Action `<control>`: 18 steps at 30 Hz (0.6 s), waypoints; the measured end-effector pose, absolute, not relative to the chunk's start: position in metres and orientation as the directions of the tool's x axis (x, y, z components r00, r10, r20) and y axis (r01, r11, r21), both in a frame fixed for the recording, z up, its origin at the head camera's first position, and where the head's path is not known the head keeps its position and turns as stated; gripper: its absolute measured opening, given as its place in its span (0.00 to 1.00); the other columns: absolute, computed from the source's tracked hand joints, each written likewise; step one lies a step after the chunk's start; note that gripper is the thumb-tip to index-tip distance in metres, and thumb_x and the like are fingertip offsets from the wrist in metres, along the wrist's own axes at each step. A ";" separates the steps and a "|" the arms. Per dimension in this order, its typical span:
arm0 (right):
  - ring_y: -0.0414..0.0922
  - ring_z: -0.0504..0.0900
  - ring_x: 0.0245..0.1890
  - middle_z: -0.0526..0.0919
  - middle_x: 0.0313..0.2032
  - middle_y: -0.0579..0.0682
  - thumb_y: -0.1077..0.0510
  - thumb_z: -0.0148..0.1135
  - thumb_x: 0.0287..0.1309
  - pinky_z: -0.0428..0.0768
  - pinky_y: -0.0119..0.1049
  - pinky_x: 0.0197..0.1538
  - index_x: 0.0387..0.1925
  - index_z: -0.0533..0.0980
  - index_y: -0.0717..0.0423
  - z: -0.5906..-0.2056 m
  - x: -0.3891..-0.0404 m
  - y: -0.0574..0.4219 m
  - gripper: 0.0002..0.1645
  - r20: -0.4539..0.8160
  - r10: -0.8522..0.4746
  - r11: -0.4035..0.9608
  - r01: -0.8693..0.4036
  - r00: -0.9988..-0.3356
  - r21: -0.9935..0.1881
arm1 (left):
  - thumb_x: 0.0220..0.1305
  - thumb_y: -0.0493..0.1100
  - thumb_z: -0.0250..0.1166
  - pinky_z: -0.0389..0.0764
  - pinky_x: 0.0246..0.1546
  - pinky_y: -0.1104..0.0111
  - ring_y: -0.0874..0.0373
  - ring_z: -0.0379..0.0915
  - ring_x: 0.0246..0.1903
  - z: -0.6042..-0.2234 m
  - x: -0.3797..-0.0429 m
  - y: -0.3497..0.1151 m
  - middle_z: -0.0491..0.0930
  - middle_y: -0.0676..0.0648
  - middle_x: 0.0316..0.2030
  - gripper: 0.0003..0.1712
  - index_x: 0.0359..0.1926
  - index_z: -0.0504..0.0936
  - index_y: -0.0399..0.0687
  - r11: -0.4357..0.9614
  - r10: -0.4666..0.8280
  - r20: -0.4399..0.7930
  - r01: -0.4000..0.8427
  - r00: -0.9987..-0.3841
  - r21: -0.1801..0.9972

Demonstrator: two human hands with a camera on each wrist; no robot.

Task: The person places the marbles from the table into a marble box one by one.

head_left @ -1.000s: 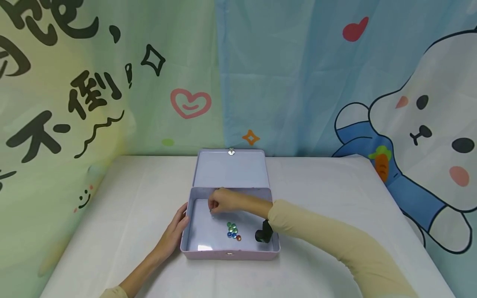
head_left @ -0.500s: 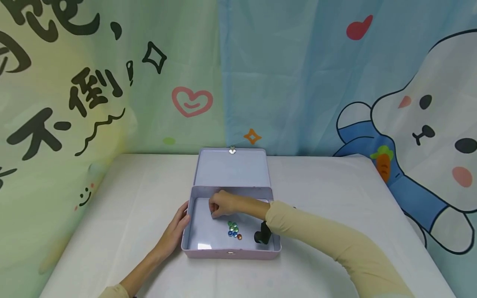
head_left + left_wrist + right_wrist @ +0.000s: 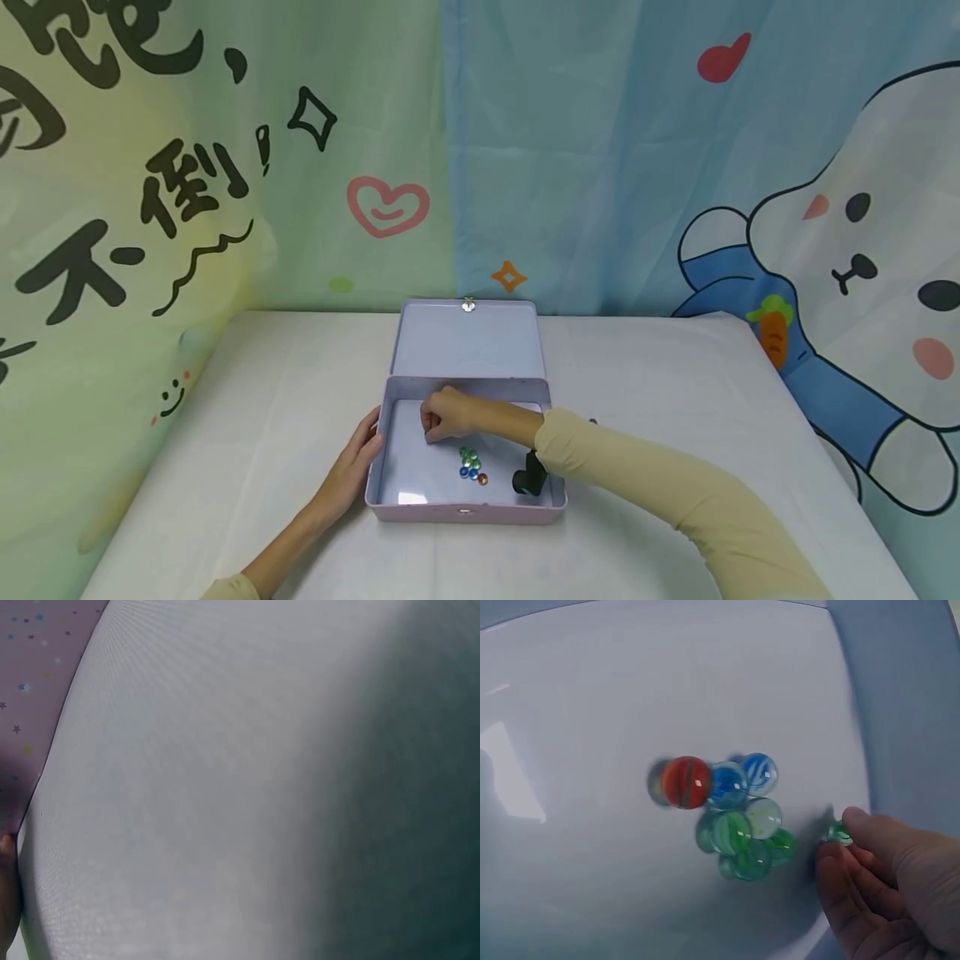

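Observation:
A lilac tin box [image 3: 465, 513] stands on the table with its lid [image 3: 467, 337] raised at the back. Inside lies a tight cluster of glass marbles [image 3: 470, 462]: several green and clear ones, two blue and an orange-red marble [image 3: 687, 782]. My right hand [image 3: 446, 414] is inside the box, left of centre. Between its thumb and fingers it pinches a green glass marble [image 3: 839, 833], just apart from the cluster. My left hand [image 3: 352, 467] rests against the box's left wall, fingers fairly straight. The left wrist view shows only the star-patterned outer wall [image 3: 30, 690] and a fingertip.
White cloth covers the table [image 3: 637, 367]. A black wrist camera [image 3: 530, 475] hangs from my right wrist over the box's right part. Behind the table hangs a printed curtain [image 3: 585, 167]. My right sleeve [image 3: 675, 483] crosses over the box's right edge.
My right hand has moved slightly toward the near side of the box, and its fingers have drawn in closer. The left hand and the clustered marbles have stayed in place.

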State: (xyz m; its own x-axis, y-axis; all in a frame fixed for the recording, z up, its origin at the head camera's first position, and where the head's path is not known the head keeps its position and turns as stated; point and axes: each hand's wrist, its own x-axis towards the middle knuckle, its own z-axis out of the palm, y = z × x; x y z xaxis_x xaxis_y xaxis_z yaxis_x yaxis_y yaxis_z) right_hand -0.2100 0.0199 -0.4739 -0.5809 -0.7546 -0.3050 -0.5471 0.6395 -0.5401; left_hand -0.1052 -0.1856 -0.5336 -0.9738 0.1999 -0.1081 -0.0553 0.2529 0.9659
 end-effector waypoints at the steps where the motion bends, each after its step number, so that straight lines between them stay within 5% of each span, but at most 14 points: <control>1: 0.32 0.71 0.24 0.79 0.24 0.43 0.58 0.67 0.57 0.70 0.20 0.30 0.30 0.80 0.55 -0.473 -0.210 0.021 0.05 -0.302 -0.755 0.639 -0.547 -0.582 -0.542 | 0.76 0.53 0.41 0.57 0.66 0.37 0.36 0.47 0.73 -0.534 -0.105 -0.185 0.50 0.38 0.75 0.30 0.75 0.50 0.61 0.257 0.197 -0.113 -0.060 -0.974 0.965; 18: 0.33 0.78 0.32 0.86 0.35 0.51 0.58 0.62 0.61 0.78 0.22 0.39 0.44 0.81 0.63 -0.428 -0.194 0.075 0.13 -0.110 -0.787 0.479 -0.489 -0.606 -0.729 | 0.76 0.54 0.42 0.56 0.67 0.38 0.37 0.48 0.74 -0.533 -0.104 -0.186 0.51 0.39 0.75 0.31 0.76 0.49 0.61 0.261 0.186 -0.132 -0.081 -0.974 0.962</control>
State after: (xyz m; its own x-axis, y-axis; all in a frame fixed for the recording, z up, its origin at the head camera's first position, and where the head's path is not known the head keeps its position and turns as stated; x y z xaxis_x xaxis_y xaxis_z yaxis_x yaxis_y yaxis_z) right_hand -0.1941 0.0749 -0.4275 -0.6064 -0.7875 -0.1104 -0.4893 0.4790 -0.7288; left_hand -0.1041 -0.1862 -0.5334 -0.9737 0.1857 -0.1321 -0.0807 0.2611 0.9619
